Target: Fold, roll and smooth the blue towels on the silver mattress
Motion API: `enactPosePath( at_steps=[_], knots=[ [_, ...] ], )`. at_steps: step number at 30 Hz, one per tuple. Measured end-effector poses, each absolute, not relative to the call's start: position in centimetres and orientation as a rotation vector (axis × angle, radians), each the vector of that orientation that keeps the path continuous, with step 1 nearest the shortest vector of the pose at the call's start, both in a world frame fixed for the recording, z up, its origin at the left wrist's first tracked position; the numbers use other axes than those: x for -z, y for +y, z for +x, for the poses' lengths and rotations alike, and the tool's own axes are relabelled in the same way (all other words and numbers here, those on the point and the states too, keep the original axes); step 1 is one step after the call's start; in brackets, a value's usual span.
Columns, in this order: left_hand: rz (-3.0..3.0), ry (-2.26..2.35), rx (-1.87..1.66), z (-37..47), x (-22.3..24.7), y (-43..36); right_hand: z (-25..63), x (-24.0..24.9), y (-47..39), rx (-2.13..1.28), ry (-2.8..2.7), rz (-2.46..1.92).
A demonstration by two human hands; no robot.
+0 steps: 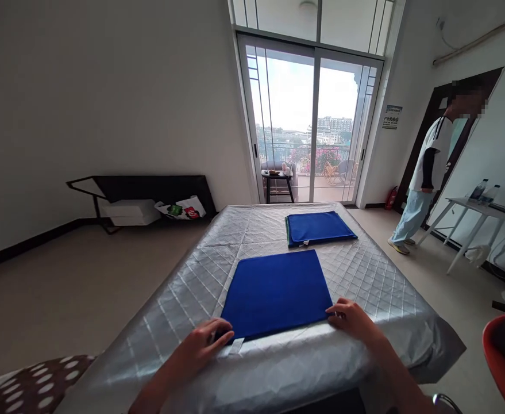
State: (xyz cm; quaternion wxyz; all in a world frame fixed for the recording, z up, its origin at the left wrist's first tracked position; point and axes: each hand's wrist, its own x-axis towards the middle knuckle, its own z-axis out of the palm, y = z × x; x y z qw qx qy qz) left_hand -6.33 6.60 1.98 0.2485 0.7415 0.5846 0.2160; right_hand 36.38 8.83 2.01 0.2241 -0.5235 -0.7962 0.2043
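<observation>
A flat blue cloth (278,293) lies folded on a table or bed with a silver quilted cover (200,299). My left hand (204,342) is at its near left corner, fingers curled and touching the edge beside a small white tag. At the near right corner, the fingertips of my right hand (349,316) touch the cloth's edge, with the fingers bent; whether they pinch it is hard to tell. Farther back lies a second folded blue cloth (321,227) with a green edge on its left side, untouched.
A person (427,155) stands at the right by a dark door. Near them is a white table (480,207) with bottles. A red chair (502,351) is at the lower right, a brown dotted cloth (41,382) at the lower left. Glass doors stand behind.
</observation>
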Motion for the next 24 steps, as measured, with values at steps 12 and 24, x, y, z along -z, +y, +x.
enactPosePath(
  at_steps=[12,24],
  knots=[
    [2.095,1.649,-0.655,-6.3,-1.3,6.0,35.3,-2.4,8.3,-0.092,-2.354,-1.583],
    [2.216,1.724,-0.708,-6.8,1.8,6.7,34.6,-4.8,9.7,-0.374,-1.999,-1.346]
  ],
)
